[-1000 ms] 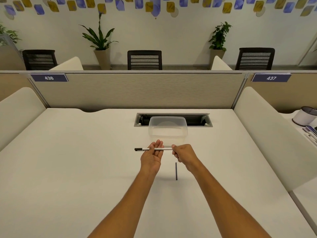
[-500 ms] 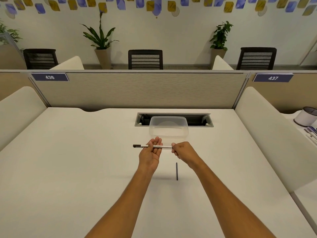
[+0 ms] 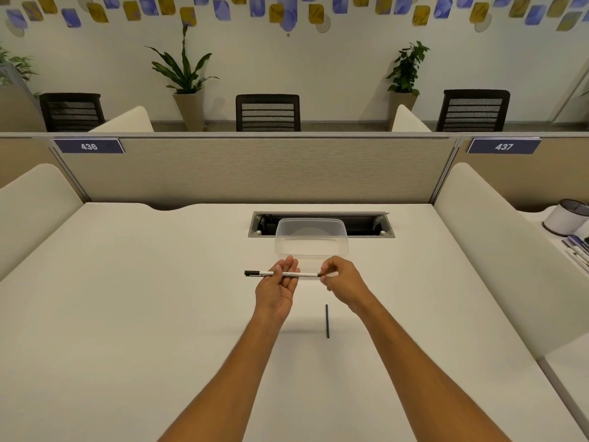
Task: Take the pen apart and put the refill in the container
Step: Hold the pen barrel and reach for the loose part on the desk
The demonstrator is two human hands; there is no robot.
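The pen (image 3: 283, 274) is being held level above the desk (image 3: 127, 314), just in front of the container (image 3: 310, 247). It is being carried across the straight, palm-up fingers of the left hand (image 3: 276, 288), and its right end is being pinched by the right hand (image 3: 342, 279). A thin dark rod (image 3: 327, 321), possibly the refill, is lying on the desk below the hands.

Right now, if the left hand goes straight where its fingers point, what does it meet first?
Most likely the near wall of the clear container; depth is unclear, so the left hand could pass above.
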